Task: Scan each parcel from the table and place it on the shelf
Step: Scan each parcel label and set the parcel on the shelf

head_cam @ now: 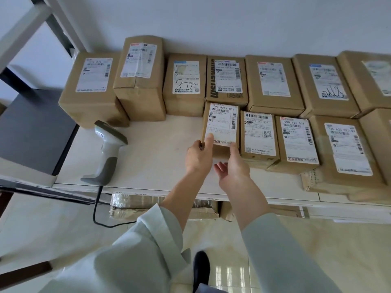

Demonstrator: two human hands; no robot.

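Seemingly mid-placement, the head view showed both hands on one small parcel at the front of the white shelf. The left hand gripped the parcel's near left corner, thumb lying on the label and the other fingers curled round the edge. The right hand held the near right side, thumb up along the label's lower corner, while its remaining fingers were spread loosely under the near end of the box; whether they touched the underside could not be told. The parcel's label read 700 R217 831 and faced up.

Just right of it lay a second small parcel, touching or nearly touching it, then a third and a larger fourth. Behind these ran a back row of cardboard boxes against the pale wall, each with a white label on top.

A handheld barcode scanner stood upright on the shelf well left of the hands, its cable dropping over the front edge. More boxes showed on a lower level beneath. Pale green sleeves covered both forearms, and a dark shoe stood on the tiled floor.
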